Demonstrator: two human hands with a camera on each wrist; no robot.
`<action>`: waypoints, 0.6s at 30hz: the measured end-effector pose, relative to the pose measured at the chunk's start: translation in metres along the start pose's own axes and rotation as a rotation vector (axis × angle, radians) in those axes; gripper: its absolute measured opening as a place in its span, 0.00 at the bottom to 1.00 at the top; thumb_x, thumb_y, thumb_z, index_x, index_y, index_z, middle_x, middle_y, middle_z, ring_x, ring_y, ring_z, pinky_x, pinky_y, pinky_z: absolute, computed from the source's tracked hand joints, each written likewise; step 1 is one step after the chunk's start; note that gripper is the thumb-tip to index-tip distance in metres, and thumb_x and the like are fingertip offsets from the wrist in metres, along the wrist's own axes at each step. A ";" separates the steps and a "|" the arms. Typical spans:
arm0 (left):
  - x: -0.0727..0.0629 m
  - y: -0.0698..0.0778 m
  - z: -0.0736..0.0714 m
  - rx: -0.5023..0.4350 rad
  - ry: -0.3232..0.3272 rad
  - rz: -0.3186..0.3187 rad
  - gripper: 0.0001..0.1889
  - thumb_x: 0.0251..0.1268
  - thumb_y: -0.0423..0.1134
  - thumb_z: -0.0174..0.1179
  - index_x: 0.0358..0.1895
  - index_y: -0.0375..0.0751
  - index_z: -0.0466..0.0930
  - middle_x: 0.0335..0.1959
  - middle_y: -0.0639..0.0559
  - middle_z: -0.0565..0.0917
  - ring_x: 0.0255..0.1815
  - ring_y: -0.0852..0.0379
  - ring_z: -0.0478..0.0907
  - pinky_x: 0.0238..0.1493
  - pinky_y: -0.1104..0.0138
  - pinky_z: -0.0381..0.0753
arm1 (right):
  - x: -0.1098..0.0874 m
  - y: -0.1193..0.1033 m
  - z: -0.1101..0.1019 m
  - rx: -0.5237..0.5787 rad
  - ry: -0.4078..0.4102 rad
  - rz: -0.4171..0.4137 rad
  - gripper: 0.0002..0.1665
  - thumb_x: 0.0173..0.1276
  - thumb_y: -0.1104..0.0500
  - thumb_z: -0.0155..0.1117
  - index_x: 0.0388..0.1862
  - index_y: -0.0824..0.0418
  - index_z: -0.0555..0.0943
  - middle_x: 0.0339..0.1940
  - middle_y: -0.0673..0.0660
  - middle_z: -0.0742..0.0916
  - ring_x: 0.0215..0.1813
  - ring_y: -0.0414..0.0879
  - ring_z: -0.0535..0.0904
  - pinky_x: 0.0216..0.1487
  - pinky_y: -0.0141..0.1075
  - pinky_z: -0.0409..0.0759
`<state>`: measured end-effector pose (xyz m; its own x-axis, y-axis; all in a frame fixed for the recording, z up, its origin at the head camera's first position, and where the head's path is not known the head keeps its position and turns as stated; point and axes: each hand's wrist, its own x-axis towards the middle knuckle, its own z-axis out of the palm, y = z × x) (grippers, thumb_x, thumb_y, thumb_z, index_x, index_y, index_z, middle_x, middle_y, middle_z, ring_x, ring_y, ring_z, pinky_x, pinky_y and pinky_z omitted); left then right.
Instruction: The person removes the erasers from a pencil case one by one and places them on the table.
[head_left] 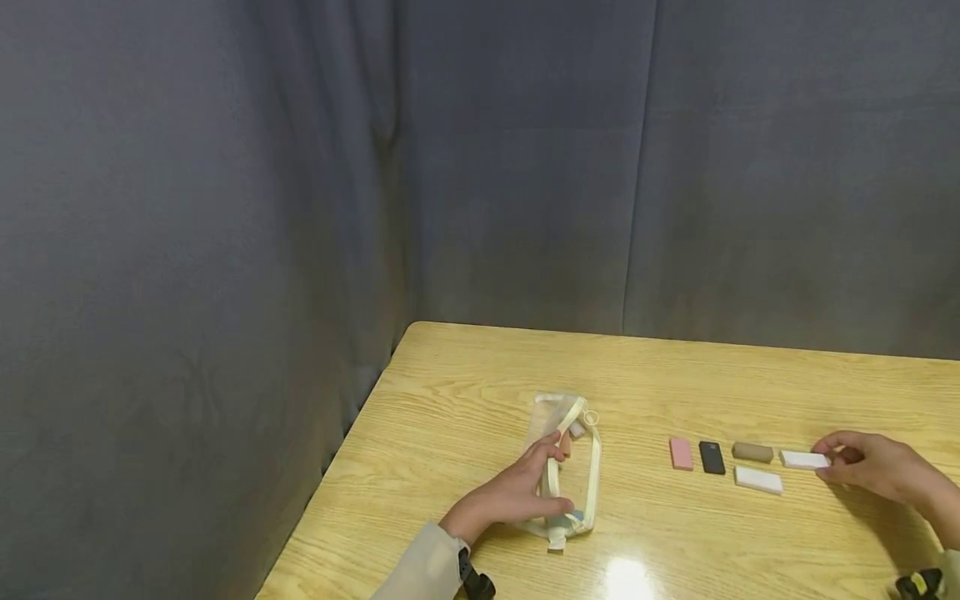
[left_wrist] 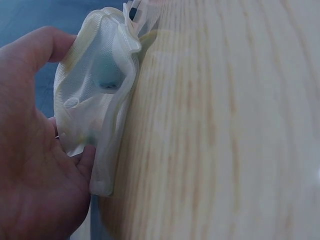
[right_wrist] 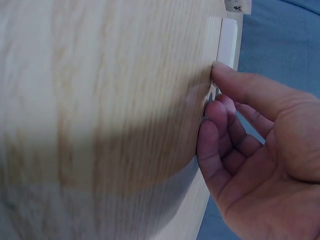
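Note:
My left hand grips the cream zipped mesh pouch, its thumb and fingers at the parted zip edges. Small items, one orange-brown and one bluish, show inside. In the left wrist view the pouch gapes, and a blurred blue-green item shows through the mesh. Off to the right, my right hand pinches the right end of a white eraser-like block lying on the table. The right wrist view has the thumb at the end of this white block, the other fingers curled below.
Left of the right hand lie a brown block, a second white block, a black block and a pink block. The wooden table meets grey curtains behind and at the left.

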<state>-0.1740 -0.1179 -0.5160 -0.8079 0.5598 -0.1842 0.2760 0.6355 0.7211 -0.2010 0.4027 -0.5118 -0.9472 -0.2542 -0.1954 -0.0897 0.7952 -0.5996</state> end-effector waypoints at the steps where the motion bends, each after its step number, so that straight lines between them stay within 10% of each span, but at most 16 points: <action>1: 0.000 0.000 0.000 0.004 0.001 0.001 0.34 0.63 0.62 0.62 0.66 0.55 0.61 0.83 0.66 0.43 0.81 0.47 0.51 0.72 0.48 0.64 | 0.000 0.000 0.000 0.001 -0.001 0.003 0.20 0.70 0.58 0.67 0.53 0.70 0.79 0.32 0.52 0.81 0.28 0.39 0.68 0.29 0.31 0.66; 18: 0.000 0.000 0.001 -0.032 -0.009 -0.003 0.33 0.64 0.61 0.62 0.67 0.55 0.61 0.83 0.66 0.42 0.81 0.46 0.50 0.72 0.46 0.64 | 0.000 -0.005 -0.002 -0.018 -0.028 0.069 0.34 0.74 0.47 0.63 0.61 0.76 0.72 0.35 0.53 0.84 0.33 0.44 0.75 0.31 0.35 0.73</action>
<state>-0.1730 -0.1172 -0.5164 -0.8041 0.5627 -0.1919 0.2568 0.6199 0.7415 -0.2009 0.4001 -0.5069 -0.9423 -0.2137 -0.2575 -0.0305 0.8211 -0.5699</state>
